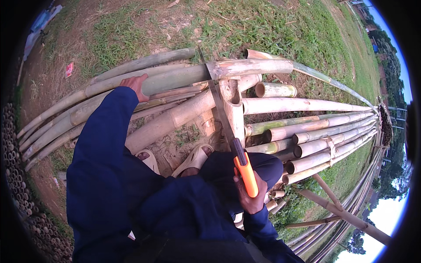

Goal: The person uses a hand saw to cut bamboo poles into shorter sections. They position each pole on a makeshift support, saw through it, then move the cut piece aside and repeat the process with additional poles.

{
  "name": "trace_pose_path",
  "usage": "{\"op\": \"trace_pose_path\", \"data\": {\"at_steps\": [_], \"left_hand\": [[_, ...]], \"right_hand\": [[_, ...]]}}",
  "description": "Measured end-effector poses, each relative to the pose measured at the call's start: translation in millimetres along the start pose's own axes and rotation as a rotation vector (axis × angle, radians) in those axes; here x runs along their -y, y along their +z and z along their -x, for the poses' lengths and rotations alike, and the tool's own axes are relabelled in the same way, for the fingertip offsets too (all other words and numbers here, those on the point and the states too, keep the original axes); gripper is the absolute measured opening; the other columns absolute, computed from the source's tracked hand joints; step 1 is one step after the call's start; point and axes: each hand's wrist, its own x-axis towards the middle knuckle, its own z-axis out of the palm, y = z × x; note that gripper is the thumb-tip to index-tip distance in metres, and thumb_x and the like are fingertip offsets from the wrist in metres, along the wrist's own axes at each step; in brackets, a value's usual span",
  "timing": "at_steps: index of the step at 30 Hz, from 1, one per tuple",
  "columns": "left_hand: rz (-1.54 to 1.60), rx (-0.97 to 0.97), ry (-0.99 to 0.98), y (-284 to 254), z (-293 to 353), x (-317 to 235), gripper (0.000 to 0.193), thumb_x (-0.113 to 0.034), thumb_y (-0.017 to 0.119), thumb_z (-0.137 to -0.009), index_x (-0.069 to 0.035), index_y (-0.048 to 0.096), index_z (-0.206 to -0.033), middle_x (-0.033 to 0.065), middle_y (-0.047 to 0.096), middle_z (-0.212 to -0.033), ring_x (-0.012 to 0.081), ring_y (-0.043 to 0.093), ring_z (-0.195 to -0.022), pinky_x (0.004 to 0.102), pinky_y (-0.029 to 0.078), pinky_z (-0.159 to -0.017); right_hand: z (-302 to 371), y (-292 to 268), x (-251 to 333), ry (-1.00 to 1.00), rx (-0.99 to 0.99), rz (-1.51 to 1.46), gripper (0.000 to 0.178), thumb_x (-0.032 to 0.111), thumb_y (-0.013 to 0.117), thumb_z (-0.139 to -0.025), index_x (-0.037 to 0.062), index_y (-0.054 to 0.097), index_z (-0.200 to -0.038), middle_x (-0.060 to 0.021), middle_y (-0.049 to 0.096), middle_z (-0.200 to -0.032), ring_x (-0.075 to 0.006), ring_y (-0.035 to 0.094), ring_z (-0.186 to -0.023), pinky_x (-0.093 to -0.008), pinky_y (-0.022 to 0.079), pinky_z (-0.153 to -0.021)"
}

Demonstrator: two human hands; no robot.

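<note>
The right grip (pixel 253 195) is wrapped round the orange handle (pixel 247 176) of a handsaw, fingers closed on it beside the knee; from there the dark blade (pixel 222 107) slants up and away, its far part lying across a thick bamboo pole (pixel 180 79) right where the greenish length meets a paler one. The left grip (pixel 135 85) is curved palm-down over that pole, to the left of the blade and well apart from it; the fingers are partly hidden, so I cannot tell whether they close round it or only press on it.

The pole lies crosswise ahead of the person, over a short hollowed bamboo piece (pixel 231 94) just right of the blade; a stout slanting pole (pixel 175 116) lies nearer the feet, where two pale sandals (pixel 193 160) rest on the soil. To the right runs a row of long bamboo poles (pixel 302 105), cut ends facing this way; beyond are grass (pixel 263 26) and, at the far left, a stack of pole ends (pixel 13 149).

The step in hand looks like a cross-cut through the pole; how deep the blade sits cannot be told; the next stroke would seem to call for steady left-hand pressure, the blade kept in line, and care that the pole does not roll or pinch it.
</note>
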Motion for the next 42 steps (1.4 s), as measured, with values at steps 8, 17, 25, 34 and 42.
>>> {"op": "trace_pose_path", "data": {"at_steps": [8, 17, 25, 34, 42], "left_hand": [[-0.021, -0.043, -0.024, -6.0, -7.1, -6.8, 0.088, -0.036, 0.086, -0.063, -0.011, 0.056, -0.142, 0.0239, 0.072, -0.116, 0.0425, 0.067, -0.111, 0.05, 0.052, -0.098], [-0.03, -0.024, 0.011, 1.3, -3.5, -10.1, 0.078, -0.036, 0.084, -0.064, -0.011, 0.059, -0.133, 0.0219, 0.073, -0.111, 0.0431, 0.068, -0.107, 0.0511, 0.053, -0.094], [-0.003, -0.069, 0.002, 1.7, 2.1, -2.1, 0.076, -0.035, 0.083, -0.062, -0.011, 0.06, -0.131, 0.0227, 0.073, -0.107, 0.0428, 0.069, -0.104, 0.052, 0.053, -0.093], [-0.03, -0.074, -0.052, -2.7, -9.8, -8.0, 0.092, -0.034, 0.087, -0.062, -0.01, 0.054, -0.145, 0.0219, 0.069, -0.125, 0.0415, 0.066, -0.115, 0.0516, 0.05, -0.102], [-0.05, -0.02, -0.03, -1.9, 0.3, -10.8, 0.087, -0.033, 0.089, -0.064, -0.012, 0.055, -0.141, 0.0172, 0.068, -0.131, 0.0402, 0.064, -0.119, 0.0513, 0.05, -0.102]], "right_hand": [[-121.5, 61.0, -3.9, -0.051, 0.009, -0.114, 0.016, 0.006, 0.075, -0.091, -0.0051, 0.066, -0.099, -0.0126, 0.064, -0.073, -0.0165, 0.058, -0.064, -0.0329, 0.051, -0.065], [-50.0, 21.0, -4.1, -0.04, -0.025, -0.084, 0.022, 0.003, 0.074, -0.091, -0.0049, 0.069, -0.111, -0.0122, 0.069, -0.078, -0.0189, 0.067, -0.069, -0.0317, 0.054, -0.069], [-53.7, 27.3, -4.9, 0.058, 0.116, -0.096, 0.031, 0.003, 0.075, -0.094, -0.0065, 0.067, -0.123, -0.0068, 0.072, -0.103, -0.0107, 0.065, -0.094, -0.0264, 0.052, -0.087], [-108.2, 53.7, -2.6, -0.038, 0.009, -0.088, 0.015, 0.005, 0.073, -0.092, -0.0052, 0.067, -0.101, -0.0124, 0.066, -0.073, -0.0166, 0.058, -0.061, -0.0335, 0.049, -0.062], [-7.3, 12.5, -12.9, -0.037, -0.052, -0.029, 0.023, 0.005, 0.075, -0.091, -0.0037, 0.07, -0.112, -0.0155, 0.071, -0.083, -0.0231, 0.067, -0.067, -0.0341, 0.054, -0.068]]}}
